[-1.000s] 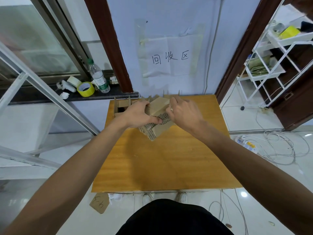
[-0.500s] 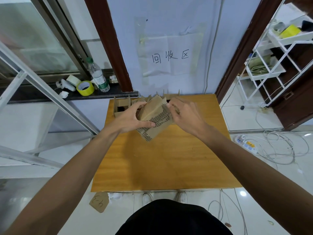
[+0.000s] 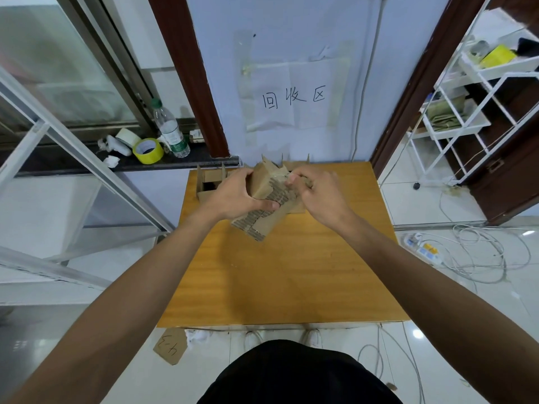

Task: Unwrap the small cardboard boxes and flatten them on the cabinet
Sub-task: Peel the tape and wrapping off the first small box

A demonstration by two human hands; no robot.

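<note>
A bundle of small brown cardboard boxes (image 3: pixel 264 220) is held tilted above the far part of the orange wooden cabinet top (image 3: pixel 280 275). My left hand (image 3: pixel 233 195) grips the bundle's left side, thumb across its front. My right hand (image 3: pixel 316 193) pinches something at the bundle's upper right edge, where a strip of clear tape (image 3: pixel 280 174) shows; its fingertips are curled and partly hidden. Behind the hands, more open cardboard boxes (image 3: pixel 208 179) stand along the cabinet's far edge, partly hidden.
A window ledge at the left holds a yellow tape roll (image 3: pixel 148 150), a white tape roll and a plastic bottle (image 3: pixel 170 129). A white wire rack (image 3: pixel 472 91) stands at the right. Cables and a power strip (image 3: pixel 423 249) lie on the floor. A cardboard tag (image 3: pixel 170 345) lies by my feet.
The bundle has tipped and shifted slightly in my hands. My right hand moved from the bundle's top to its upper right edge and now pinches there.
</note>
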